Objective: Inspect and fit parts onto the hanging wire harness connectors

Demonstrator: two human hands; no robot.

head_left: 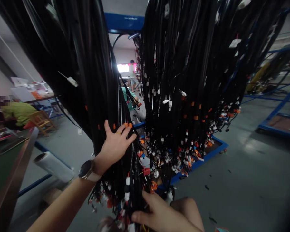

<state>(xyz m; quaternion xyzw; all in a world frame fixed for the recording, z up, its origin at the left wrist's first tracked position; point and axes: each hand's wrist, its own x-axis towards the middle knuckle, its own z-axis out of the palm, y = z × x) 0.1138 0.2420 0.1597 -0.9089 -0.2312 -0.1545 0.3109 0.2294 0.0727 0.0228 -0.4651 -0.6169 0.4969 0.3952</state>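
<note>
A thick bundle of black wire harnesses (87, 80) hangs in front of me from a blue rack. My left hand (117, 143), with a watch (85, 169) on the wrist, lies against this bundle with fingers spread, close to some orange tape bands (128, 125). Lower down, my right hand (159, 212) has its thumb and fingers around the lower end of a wire harness (135, 180). That strand carries white and red connectors, and part of the grip is hidden behind the hand.
Another dense row of black harnesses (183, 80) hangs to the right above a blue-framed cart base (215, 148). At left are a green-topped table (4, 180) and a roll of clear film (53, 166). People sit and stand farther back. A blue rack (277, 109) stands at right.
</note>
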